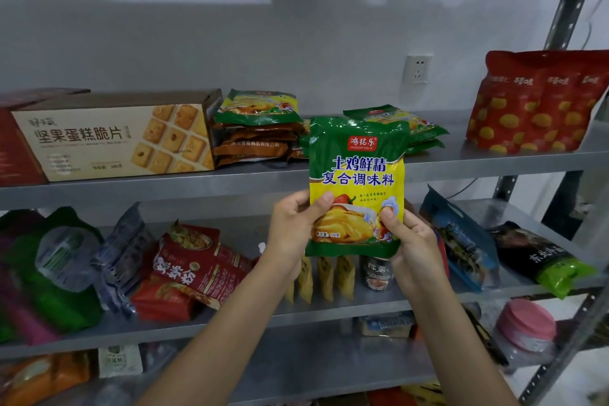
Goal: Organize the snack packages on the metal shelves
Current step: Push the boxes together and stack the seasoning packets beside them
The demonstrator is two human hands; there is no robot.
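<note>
Both left grip (291,227) and right grip (412,241) pinch a glossy, flat, rectangular plastic seasoning packet (357,171).

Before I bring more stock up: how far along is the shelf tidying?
Partly done. Matching green packets already lie stacked on the middle shelf. In hand: the left hand and right hand hold one more seasoning packet upright, by its lower corners. Left: the lower shelf looks jumbled, with red noodle packs and a blue bag leaning askew.
</note>
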